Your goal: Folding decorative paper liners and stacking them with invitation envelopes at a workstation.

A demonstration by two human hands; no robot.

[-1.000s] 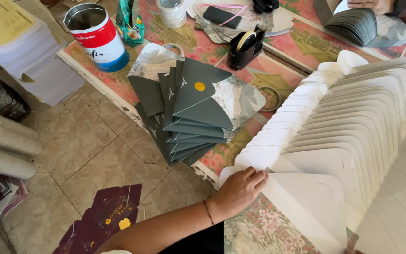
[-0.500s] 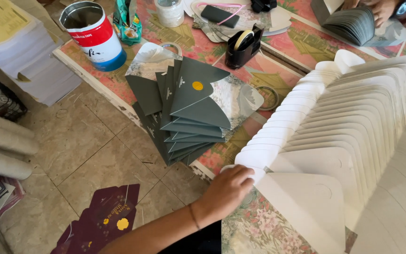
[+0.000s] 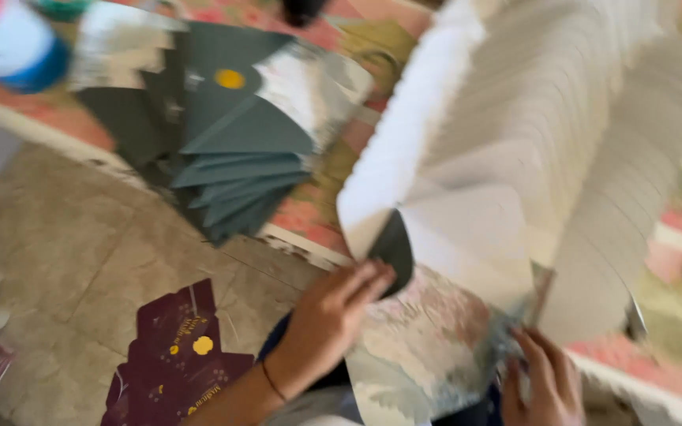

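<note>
Left hand (image 3: pixel 329 315) now lifting white envelopes (image 3: pixel 515 150)

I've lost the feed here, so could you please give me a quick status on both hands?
Left hand grips the front white envelope. Right hand touches the stack's lower edge; grip unclear. Grey envelopes lie beside.

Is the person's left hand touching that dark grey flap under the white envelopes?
Touching. In the head view, the left hand's fingertips lie right against the lower edge of the dark grey flap, with no gap visible despite the blur.

table (image 3: pixel 321 209) | grey-green envelopes (image 3: pixel 238 150), white envelope row (image 3: pixel 515 126), paint can (image 3: pixel 9 39)
</note>
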